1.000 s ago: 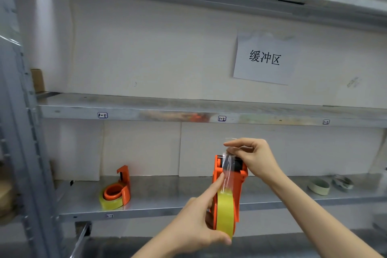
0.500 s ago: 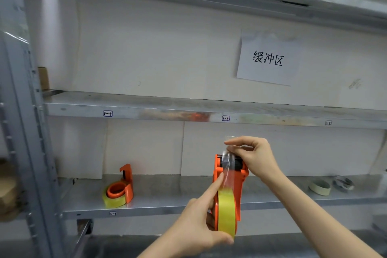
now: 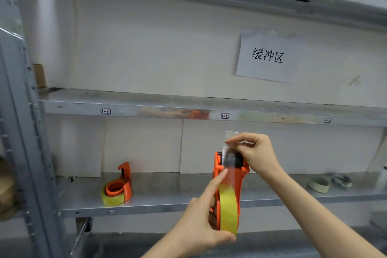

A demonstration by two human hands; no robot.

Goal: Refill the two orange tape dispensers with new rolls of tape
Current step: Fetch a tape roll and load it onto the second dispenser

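My left hand [image 3: 201, 222] grips an orange tape dispenser [image 3: 236, 174] held upright in front of the lower shelf, with a yellow tape roll [image 3: 228, 209] seated in it. Its index finger lies along the dispenser's side. My right hand [image 3: 254, 153] pinches the clear free tape end [image 3: 230, 144] and holds it up over the dispenser's black roller at the top. A second orange dispenser [image 3: 123, 186] with a yellow roll lies flat on the lower shelf [image 3: 167, 197] to the left.
Two spent tape rings, a pale one [image 3: 318, 184] and a grey one [image 3: 342, 181], lie on the lower shelf at the right. A middle shelf [image 3: 188, 109] runs above. A paper sign [image 3: 269, 56] hangs on the back wall. A grey upright post [image 3: 25, 132] stands at left.
The hands and the held dispenser stay nearly the same. The view has shifted slightly, so the shelf items sit a little further right in the picture.
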